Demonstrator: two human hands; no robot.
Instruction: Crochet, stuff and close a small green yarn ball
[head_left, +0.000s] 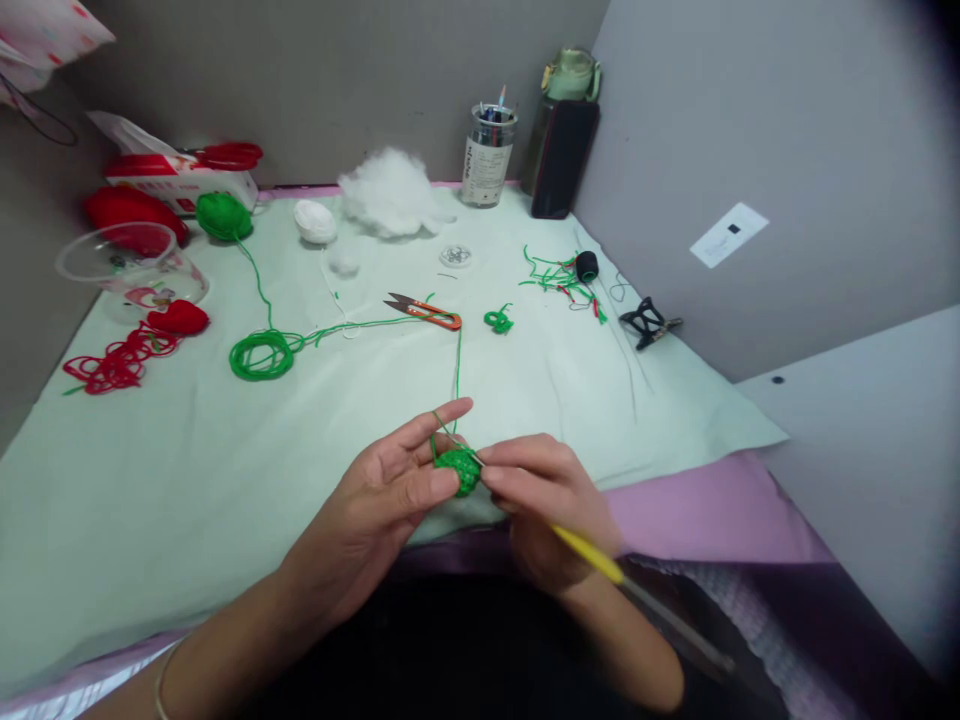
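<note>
My left hand (397,480) pinches a small round green crochet piece (456,468) between thumb and fingers, with green yarn looped over its raised index finger. My right hand (551,500) is closed round a crochet hook (589,553) with a yellow grip, whose metal tip meets the top right of the piece. From the left hand a green strand (458,370) runs up to orange-handled thread snips (424,311) and then left to a coil of green yarn (261,356). A green yarn ball (223,216) lies behind that coil. The hook's tip is partly hidden by my fingers.
Along the back stand a tissue box (187,185), white stuffing (390,192), a pen tin (489,158) and a phone (564,160) leaning on a bottle (574,75). Red yarn (120,360) and a clear cup (169,270) lie left. Yarn scraps (551,272) and a black stand (649,323) lie right.
</note>
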